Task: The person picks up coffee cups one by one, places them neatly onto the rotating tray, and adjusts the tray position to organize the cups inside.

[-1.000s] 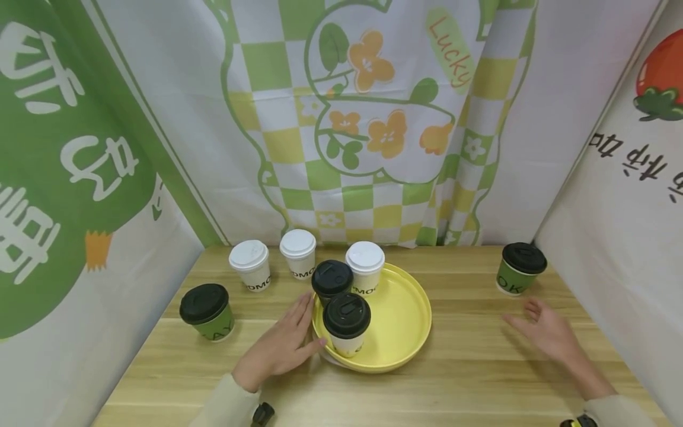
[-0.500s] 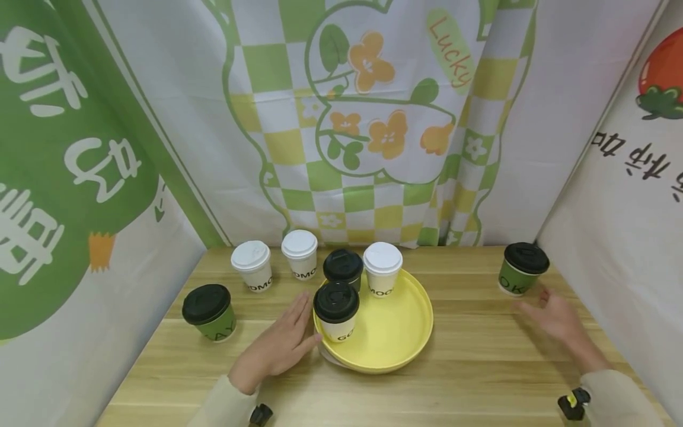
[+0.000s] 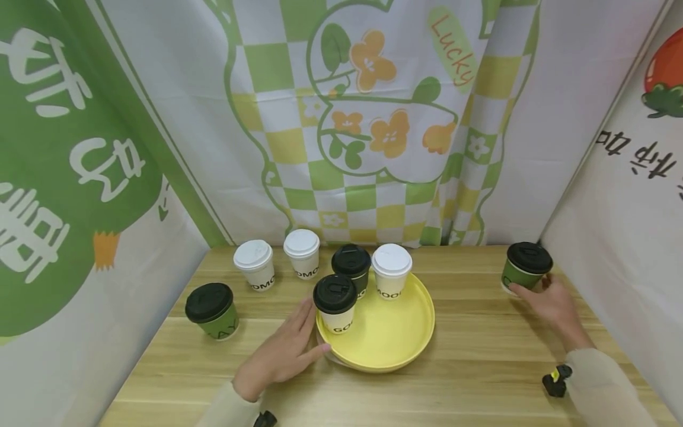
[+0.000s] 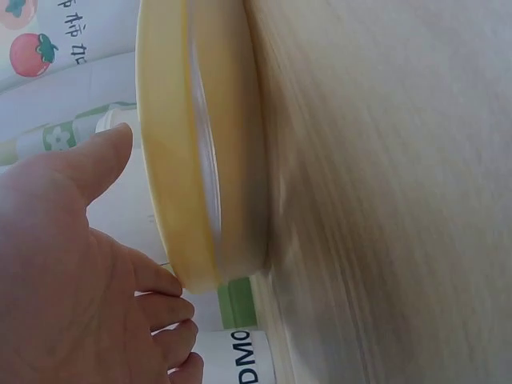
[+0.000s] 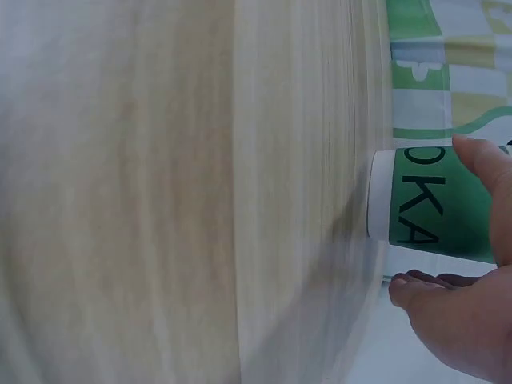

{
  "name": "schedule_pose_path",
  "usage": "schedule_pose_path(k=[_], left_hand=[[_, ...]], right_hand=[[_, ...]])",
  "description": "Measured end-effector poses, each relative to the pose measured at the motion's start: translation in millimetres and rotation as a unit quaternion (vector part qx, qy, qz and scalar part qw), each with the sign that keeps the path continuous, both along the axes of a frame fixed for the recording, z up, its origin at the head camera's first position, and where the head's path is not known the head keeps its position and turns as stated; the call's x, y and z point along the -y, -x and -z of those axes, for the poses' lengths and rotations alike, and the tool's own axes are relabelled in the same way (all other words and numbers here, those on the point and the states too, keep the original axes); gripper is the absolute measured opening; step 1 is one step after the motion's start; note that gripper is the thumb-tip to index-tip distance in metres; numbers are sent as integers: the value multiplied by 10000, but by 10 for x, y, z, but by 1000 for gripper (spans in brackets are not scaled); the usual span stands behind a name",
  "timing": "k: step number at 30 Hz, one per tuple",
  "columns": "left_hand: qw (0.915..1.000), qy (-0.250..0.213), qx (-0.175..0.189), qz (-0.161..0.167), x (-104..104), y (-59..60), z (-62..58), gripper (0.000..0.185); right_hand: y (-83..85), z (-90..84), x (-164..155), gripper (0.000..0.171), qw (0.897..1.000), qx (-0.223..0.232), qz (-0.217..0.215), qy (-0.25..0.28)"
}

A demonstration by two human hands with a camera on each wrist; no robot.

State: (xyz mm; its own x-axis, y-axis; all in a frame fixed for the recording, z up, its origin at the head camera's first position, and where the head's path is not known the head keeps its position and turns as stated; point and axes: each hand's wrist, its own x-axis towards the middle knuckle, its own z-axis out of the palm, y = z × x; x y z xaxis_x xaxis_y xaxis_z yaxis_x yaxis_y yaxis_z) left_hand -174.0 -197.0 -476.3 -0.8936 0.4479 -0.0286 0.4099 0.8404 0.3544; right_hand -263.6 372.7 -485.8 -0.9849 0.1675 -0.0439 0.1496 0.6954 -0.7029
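- The left hand [image 3: 280, 356] is lying flat on the wooden table [image 3: 469, 373], fingers straight and together, gripping nothing; its fingertips and thumb are pressing against the near-left rim of the yellow round tray [image 3: 397, 350]
- In the left wrist view the thumb [image 4: 96, 160] is standing just beside the tray's outer wall [image 4: 172, 160], while the fingertips [image 4: 164, 308] are touching its lower edge
- Just beyond those fingertips a white cup with a black lid [image 3: 335, 302] is standing upright inside the tray at its left edge
- Behind it, still in the tray, a dark cup with a black lid [image 3: 351, 268] and a white cup with a white lid [image 3: 392, 270] are standing side by side, upright
- To the left of the left fingers, well apart, a green cup with a black lid [image 3: 210, 309] is sitting on the table
- Beyond the left fingers, outside the tray, two white-lidded cups [image 3: 254, 264] [image 3: 302, 253] are standing near the printed curtain [image 3: 373, 118]
- The right hand [image 3: 549, 302] is reaching to the far right corner; its thumb and fingers are curling round the lower body of a green paper cup with a black lid [image 3: 525, 267], which is standing upright on the table
- In the right wrist view the fingers [image 5: 484, 168] are lying on the green wall of that cup [image 5: 424, 204], with the thumb [image 5: 424, 292] at its other side
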Motion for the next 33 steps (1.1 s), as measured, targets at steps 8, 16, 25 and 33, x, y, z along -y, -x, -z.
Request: schedule_pose_path(k=[8,16,25,33], left_hand=[[10000,42,-14,-55,-19,29,61,94],[10000,43,-49,-58,-39,47,81,94],[10000,44,-36,-69,-30,46,73,94],[9999,23,-107,-76,-11,49,66,94]], right_hand=[[95,65,36,96,9979,-457,226,406],[104,108,52,93,9954,-672,557,402],[76,71,182,85,9946,-925,473,24],[-37,-12,414,87,9955,-923,-200,-65]])
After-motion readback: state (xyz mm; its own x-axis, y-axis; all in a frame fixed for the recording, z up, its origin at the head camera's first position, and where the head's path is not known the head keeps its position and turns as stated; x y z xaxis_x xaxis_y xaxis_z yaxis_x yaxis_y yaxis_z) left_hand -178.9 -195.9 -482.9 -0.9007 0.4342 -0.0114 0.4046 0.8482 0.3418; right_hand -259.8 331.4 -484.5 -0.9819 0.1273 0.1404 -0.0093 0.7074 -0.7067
